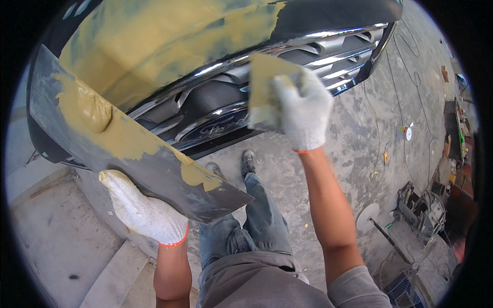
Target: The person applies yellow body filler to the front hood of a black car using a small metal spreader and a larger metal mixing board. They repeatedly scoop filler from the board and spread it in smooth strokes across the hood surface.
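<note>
My left hand (144,208), in a white knit glove, holds a long grey board (200,200) from beneath; yellow putty and a thick lump of it lie on top. My right hand (303,110), also gloved, grips a square putty-smeared spreader (262,77) in front of the chrome-slatted grille (344,49) of a dark vehicle front, right of its oval emblem (195,134). Whether the spreader touches the grille I cannot tell. Above the grille, the dark body panel (154,36) is thickly coated with uneven yellow putty. The board hides part of the vehicle's left side.
My legs and shoes stand on the mottled concrete floor (339,169). Pale concrete ledges (67,226) are at lower left. Loose cables (413,77) trail on the right. A wheeled metal machine (421,210), a fan (400,282) and assorted clutter (452,143) lie along the right side.
</note>
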A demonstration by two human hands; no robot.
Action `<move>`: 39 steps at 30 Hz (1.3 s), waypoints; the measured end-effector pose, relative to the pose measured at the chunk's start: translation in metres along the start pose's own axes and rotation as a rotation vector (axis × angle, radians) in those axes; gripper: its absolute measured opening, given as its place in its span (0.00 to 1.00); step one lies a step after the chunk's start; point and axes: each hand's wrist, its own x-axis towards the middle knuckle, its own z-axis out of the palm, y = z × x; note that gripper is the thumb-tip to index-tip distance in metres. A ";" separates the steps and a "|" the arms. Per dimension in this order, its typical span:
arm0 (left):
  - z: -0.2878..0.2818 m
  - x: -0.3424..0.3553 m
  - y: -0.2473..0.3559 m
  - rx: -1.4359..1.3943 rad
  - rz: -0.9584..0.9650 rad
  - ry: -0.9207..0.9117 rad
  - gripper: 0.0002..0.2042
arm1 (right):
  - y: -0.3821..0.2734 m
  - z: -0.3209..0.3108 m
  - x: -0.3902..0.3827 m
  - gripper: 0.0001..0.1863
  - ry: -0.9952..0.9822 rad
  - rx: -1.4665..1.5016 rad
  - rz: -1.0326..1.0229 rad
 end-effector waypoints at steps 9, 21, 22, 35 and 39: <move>0.005 -0.002 0.003 0.008 -0.007 0.009 0.29 | -0.001 0.004 -0.007 0.15 -0.007 0.079 -0.053; 0.004 0.001 -0.002 -0.010 -0.005 0.019 0.29 | -0.015 0.005 -0.005 0.16 -0.064 -0.010 -0.058; 0.003 0.001 -0.001 0.009 0.000 0.013 0.28 | -0.015 0.004 -0.005 0.16 -0.063 0.087 -0.051; 0.000 0.001 -0.001 0.050 0.022 -0.027 0.28 | -0.006 0.010 -0.009 0.15 -0.058 0.034 -0.040; -0.003 0.001 -0.001 0.019 0.050 -0.031 0.27 | -0.002 0.014 -0.013 0.17 -0.029 0.132 0.053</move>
